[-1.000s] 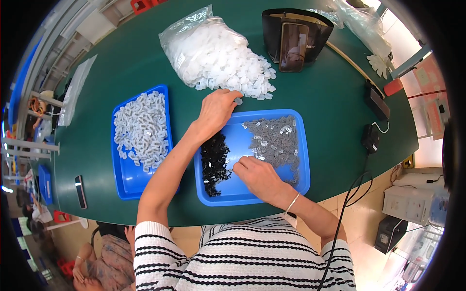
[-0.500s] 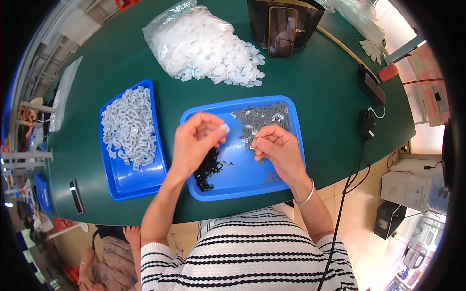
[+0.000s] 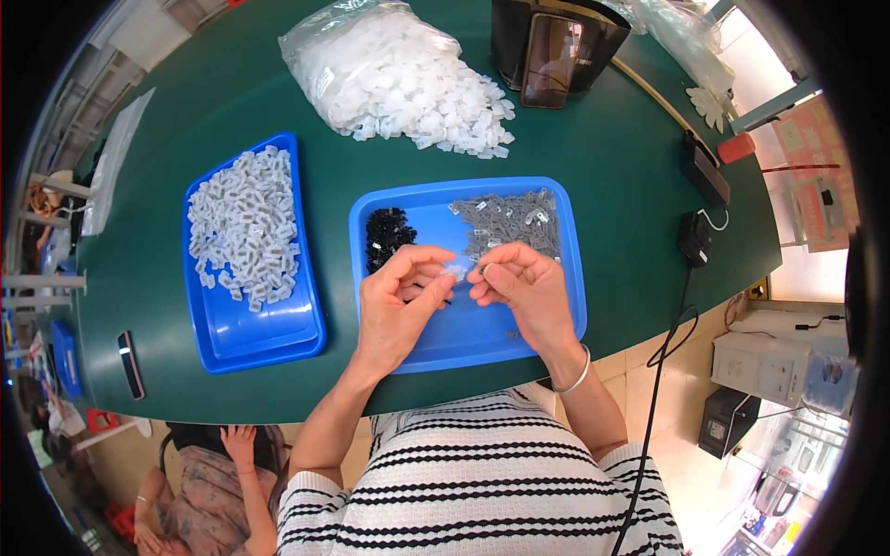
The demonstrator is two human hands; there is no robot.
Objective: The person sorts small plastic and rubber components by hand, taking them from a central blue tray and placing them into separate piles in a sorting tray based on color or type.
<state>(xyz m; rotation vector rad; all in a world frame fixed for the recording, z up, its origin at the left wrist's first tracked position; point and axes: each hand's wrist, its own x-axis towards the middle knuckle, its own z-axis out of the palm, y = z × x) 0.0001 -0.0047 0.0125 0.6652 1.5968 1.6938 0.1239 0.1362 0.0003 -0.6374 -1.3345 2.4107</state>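
Note:
Above the near half of a blue tray [image 3: 436, 347], my two hands meet fingertip to fingertip. My left hand [image 3: 400, 301] pinches a small translucent white plastic piece [image 3: 458, 269]. Close against it, my right hand [image 3: 527, 295] is closed in a pinch, with a tiny dark part just showing at its fingertips, too small to name. Inside the tray lie a heap of small black parts [image 3: 387, 233] at the far left and a wide spread of small grey metal parts [image 3: 514, 221] at the far right.
Left of my hands is another blue tray [image 3: 260, 347] heaped with pale plastic pieces [image 3: 246, 218]. An open clear bag [image 3: 371, 69] spills white pieces at the back. A phone [image 3: 551, 60] leans on a black container [image 3: 598, 42]. A cable [image 3: 654, 371] hangs at the right; a co-worker's hand [image 3: 239, 445] shows lower left.
My hands have come together, the left moving right with the white piece and the right staying close by. More of the black heap is uncovered.

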